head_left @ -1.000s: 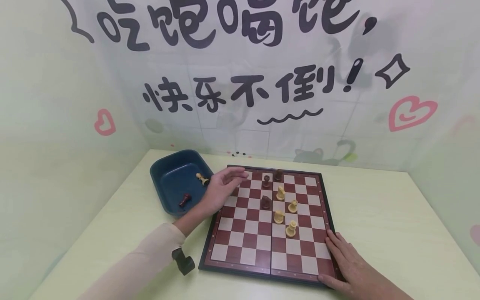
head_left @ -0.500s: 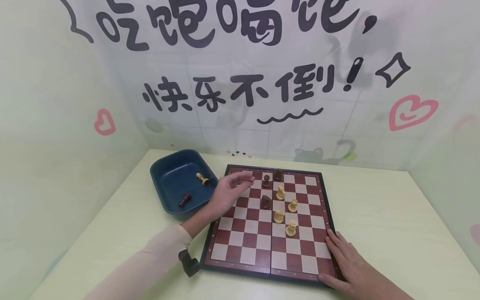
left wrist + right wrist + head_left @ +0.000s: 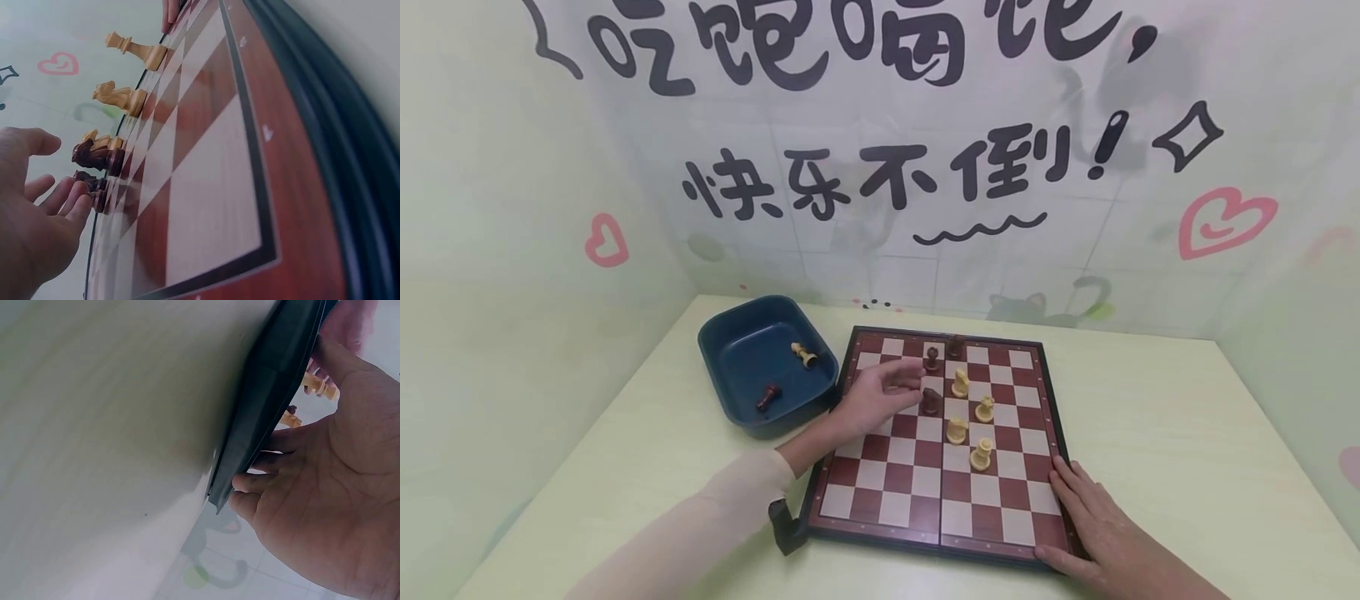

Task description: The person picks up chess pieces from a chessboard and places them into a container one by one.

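My left hand (image 3: 876,400) hovers over the left half of the chessboard (image 3: 871,500), fingers loosely bent, with nothing between thumb and fingers. Its fingertips are right beside a dark knight (image 3: 932,402), also seen in the left wrist view as a dark horse-head piece (image 3: 94,155). Just behind stands a small dark chess piece (image 3: 932,359). Pale pieces stand right of the fold: a knight (image 3: 957,431), another pale piece (image 3: 960,384), one with a pointed crown (image 3: 985,409), and one with a flared top (image 3: 981,455). My right hand (image 3: 1093,525) rests along the board's right edge, fingers extended.
Left of the board stands a blue bin (image 3: 737,417). A pale chess piece (image 3: 803,356) and a dark one (image 3: 767,398) lie in it. Another dark piece (image 3: 955,347) stands at the board's far edge. A printed curtain (image 3: 865,250) hangs behind the table.
My left hand has moved from beside the bin rightward and nearer over the board, up to the dark knight. The right hand and the pieces have stayed in place.
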The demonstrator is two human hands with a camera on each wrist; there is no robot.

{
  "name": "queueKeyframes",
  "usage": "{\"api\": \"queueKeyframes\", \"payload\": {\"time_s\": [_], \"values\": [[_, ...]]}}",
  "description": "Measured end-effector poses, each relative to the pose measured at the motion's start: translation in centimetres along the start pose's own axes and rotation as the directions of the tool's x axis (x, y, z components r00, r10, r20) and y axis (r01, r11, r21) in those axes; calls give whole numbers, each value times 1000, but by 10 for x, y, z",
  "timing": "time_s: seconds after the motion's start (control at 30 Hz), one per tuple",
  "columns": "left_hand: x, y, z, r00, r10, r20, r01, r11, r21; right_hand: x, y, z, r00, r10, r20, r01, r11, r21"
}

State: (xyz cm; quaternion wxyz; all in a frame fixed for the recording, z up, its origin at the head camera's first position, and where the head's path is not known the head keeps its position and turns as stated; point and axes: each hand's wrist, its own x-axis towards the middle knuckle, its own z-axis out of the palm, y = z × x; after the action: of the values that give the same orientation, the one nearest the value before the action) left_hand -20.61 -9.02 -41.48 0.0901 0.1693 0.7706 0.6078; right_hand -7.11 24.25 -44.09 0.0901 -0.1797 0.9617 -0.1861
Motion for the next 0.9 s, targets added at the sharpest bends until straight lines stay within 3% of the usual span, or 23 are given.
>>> {"api": "queueKeyframes", "payload": {"time_s": [0.27,0.53,0.9], "values": [[4,-4,11,998,-50,31,51,998,-32,1,0,0,1000,-6,-6,6,1000,7],[6,-6,16,999,4,44,-5,1000,22,1,2,1,999,-18,-26,18,1000,0],[7,-10,22,1000,-21,-16,23,995,94,1,1,1,1000,-10,-16,10,1000,-3]]}}
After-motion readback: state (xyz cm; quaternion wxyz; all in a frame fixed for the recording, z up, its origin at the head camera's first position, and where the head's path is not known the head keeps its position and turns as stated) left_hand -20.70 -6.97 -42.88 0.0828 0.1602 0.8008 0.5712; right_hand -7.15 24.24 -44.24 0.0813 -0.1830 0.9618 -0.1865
